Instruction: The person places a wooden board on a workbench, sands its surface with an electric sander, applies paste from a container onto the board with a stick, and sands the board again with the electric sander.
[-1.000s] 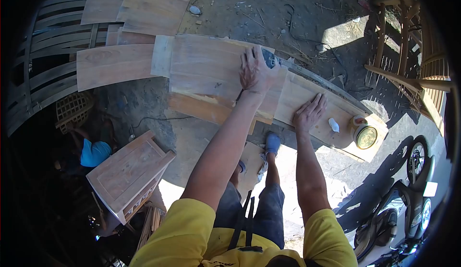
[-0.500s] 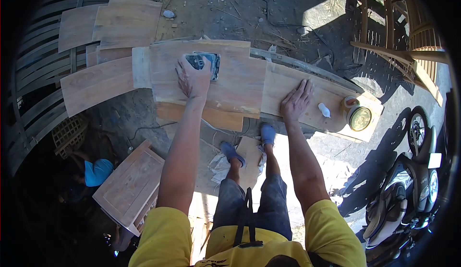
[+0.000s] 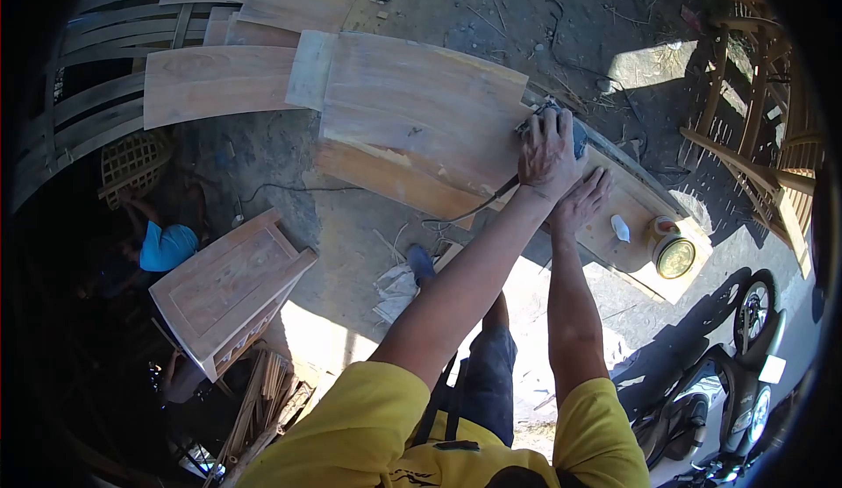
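My left hand [image 3: 545, 159] is wrapped over a dark electric sander [image 3: 580, 137] at the right end of a wide wooden panel [image 3: 421, 93]. A black cord [image 3: 500, 194] trails from it toward the left. Close beside it, my right hand [image 3: 581, 200] lies flat, fingers stretched out, on a narrower wooden board [image 3: 636, 203]. To its right on that board are a small white object [image 3: 620, 227], whose kind I cannot make out, and a tin can [image 3: 674, 256] with a yellowish lid. The sander's underside is hidden.
More thin panels [image 3: 215, 85] lie at the left on a slatted surface. A wooden cabinet [image 3: 232, 286] stands lower left near a person in a blue shirt [image 3: 167, 247]. A motorbike [image 3: 715, 391] is at lower right, wooden chair-like frames [image 3: 763, 120] at upper right.
My left hand has slid the sander rightward, from the panel's left half to its right end, next to my right hand. My right hand stays flat on the board. The view has shifted.
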The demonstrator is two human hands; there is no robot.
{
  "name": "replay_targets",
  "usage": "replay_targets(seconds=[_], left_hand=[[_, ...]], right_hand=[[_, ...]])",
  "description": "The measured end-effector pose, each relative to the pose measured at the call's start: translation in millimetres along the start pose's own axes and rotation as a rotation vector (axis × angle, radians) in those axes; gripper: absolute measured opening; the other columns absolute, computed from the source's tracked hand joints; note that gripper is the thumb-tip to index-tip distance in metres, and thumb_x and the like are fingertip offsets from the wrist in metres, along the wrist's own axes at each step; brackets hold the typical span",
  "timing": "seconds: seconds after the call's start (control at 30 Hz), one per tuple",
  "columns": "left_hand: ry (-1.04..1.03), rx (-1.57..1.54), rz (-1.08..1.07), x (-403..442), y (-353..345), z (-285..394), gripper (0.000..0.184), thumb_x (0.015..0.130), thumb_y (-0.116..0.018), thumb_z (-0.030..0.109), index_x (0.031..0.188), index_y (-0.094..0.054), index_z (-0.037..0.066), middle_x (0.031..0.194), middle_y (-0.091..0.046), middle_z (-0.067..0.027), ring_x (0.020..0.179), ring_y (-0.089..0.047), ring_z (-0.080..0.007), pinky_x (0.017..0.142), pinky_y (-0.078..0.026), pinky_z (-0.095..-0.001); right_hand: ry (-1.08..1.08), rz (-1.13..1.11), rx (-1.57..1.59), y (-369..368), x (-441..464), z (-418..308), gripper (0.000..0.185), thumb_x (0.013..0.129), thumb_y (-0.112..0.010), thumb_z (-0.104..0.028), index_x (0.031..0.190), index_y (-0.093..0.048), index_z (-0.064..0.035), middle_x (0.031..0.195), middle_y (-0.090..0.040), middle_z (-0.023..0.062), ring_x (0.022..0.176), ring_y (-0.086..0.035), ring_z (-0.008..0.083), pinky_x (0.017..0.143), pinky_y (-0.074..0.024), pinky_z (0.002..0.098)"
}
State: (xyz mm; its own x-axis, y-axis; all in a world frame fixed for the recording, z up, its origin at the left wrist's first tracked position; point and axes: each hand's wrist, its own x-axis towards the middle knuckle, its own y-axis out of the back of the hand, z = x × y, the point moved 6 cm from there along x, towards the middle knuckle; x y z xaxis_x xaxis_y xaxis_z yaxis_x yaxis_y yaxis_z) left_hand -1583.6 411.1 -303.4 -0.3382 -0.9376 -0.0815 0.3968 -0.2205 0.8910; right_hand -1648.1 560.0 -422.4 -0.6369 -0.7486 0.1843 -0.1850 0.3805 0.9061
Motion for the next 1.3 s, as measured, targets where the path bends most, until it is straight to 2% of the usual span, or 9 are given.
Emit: replay_targets(seconds=[0.43, 0.5, 0.77, 1.0, 1.03, 1.1, 1.2, 1.23, 1.3], left_hand=[[0.393, 0.070, 0.256, 5.1, 151.1, -246.0, 0.056, 0.086, -0.079, 0.036, 0.126, -0.056, 0.006, 0.120, -0.062, -0.0204, 0.114, -0.062, -0.0447, 0.093, -0.054, -0.0567], [0.297, 0.185, 0.359, 10.1, 169.5, -291.3, 0.055, 0.086, -0.080, 0.038, 0.126, -0.057, 0.006, 0.118, -0.064, -0.0203, 0.111, -0.065, -0.0439, 0.092, -0.054, -0.0557], [0.468, 0.244, 0.369, 34.7, 231.1, -406.2, 0.059, 0.086, -0.080, 0.044, 0.124, -0.059, 0.004, 0.117, -0.066, -0.0202, 0.111, -0.067, -0.0420, 0.093, -0.054, -0.0532], [0.345, 0.042, 0.208, 25.2, 196.9, -335.3, 0.063, 0.086, -0.080, 0.047, 0.126, -0.055, 0.005, 0.124, -0.060, -0.0205, 0.119, -0.061, -0.0436, 0.093, -0.055, -0.0567], [0.342, -0.004, 0.174, 21.1, 190.0, -318.3, 0.064, 0.086, -0.081, 0.049, 0.126, -0.055, 0.005, 0.124, -0.059, -0.0204, 0.120, -0.059, -0.0443, 0.093, -0.055, -0.0584], [0.288, -0.159, 0.177, 13.2, 167.7, -292.4, 0.065, 0.089, -0.079, 0.052, 0.128, -0.055, 0.006, 0.125, -0.058, -0.0208, 0.121, -0.057, -0.0443, 0.094, -0.052, -0.0599], [0.267, -0.240, 0.226, 5.0, 138.2, -248.4, 0.047, 0.102, -0.067, 0.044, 0.132, -0.058, 0.009, 0.126, -0.058, -0.0200, 0.119, -0.058, -0.0425, 0.101, -0.047, -0.0566], [0.260, -0.270, 0.263, 1.7, 128.6, -232.8, 0.041, 0.106, -0.063, 0.040, 0.134, -0.059, 0.010, 0.126, -0.059, -0.0195, 0.119, -0.057, -0.0416, 0.103, -0.045, -0.0551], [0.265, -0.388, 0.287, -6.2, 104.7, -209.8, 0.035, 0.109, -0.057, 0.030, 0.138, -0.061, 0.010, 0.128, -0.060, -0.0187, 0.120, -0.058, -0.0404, 0.109, -0.043, -0.0524]], right_hand=[[0.077, 0.069, -0.100, 9.0, 4.6, -13.3, 0.052, 0.108, -0.050, -0.015, 0.155, -0.045, 0.0055, 0.158, -0.047, 0.0292, 0.148, -0.045, 0.0483, 0.122, -0.0357, 0.0563], [0.063, 0.067, -0.108, 7.8, 4.0, -10.9, 0.050, 0.109, -0.049, -0.016, 0.154, -0.046, 0.0058, 0.157, -0.048, 0.0295, 0.147, -0.045, 0.0478, 0.122, -0.0364, 0.0563], [0.085, 0.082, -0.147, 5.1, 2.9, -9.7, 0.049, 0.110, -0.049, -0.018, 0.153, -0.048, 0.0061, 0.155, -0.050, 0.0304, 0.145, -0.048, 0.0471, 0.122, -0.0377, 0.0554], [0.102, 0.055, -0.181, 0.2, 4.3, 1.4, 0.048, 0.111, -0.051, -0.022, 0.151, -0.051, 0.0032, 0.152, -0.054, 0.0290, 0.143, -0.050, 0.0458, 0.119, -0.0414, 0.0536], [0.119, 0.065, -0.185, 11.2, 11.7, -20.4, 0.048, 0.111, -0.051, -0.022, 0.151, -0.051, 0.0032, 0.152, -0.054, 0.0290, 0.143, -0.050, 0.0458, 0.119, -0.0414, 0.0536], [-0.251, -0.100, -0.087, 25.9, 23.9, -66.7, 0.051, 0.110, -0.054, -0.027, 0.153, -0.052, 0.0007, 0.147, -0.057, 0.0292, 0.139, -0.052, 0.0463, 0.117, -0.0427, 0.0530], [-0.491, -0.404, 0.726, 34.1, 18.3, -191.9, 0.066, 0.114, -0.047, -0.050, 0.166, -0.039, -0.0093, 0.150, -0.056, 0.0300, 0.114, -0.073, 0.0369, 0.097, -0.0584, 0.0469], [-0.478, -0.509, 0.714, 47.1, 15.5, -243.5, 0.073, 0.113, -0.044, -0.057, 0.169, -0.032, -0.0127, 0.151, -0.055, 0.0303, 0.109, -0.075, 0.0324, 0.091, -0.0608, 0.0435], [-0.525, -0.598, 0.730, 56.0, 15.5, -298.0, 0.076, 0.112, -0.044, -0.060, 0.170, -0.029, -0.0132, 0.153, -0.053, 0.0315, 0.114, -0.073, 0.0383, 0.097, -0.0582, 0.0459]])
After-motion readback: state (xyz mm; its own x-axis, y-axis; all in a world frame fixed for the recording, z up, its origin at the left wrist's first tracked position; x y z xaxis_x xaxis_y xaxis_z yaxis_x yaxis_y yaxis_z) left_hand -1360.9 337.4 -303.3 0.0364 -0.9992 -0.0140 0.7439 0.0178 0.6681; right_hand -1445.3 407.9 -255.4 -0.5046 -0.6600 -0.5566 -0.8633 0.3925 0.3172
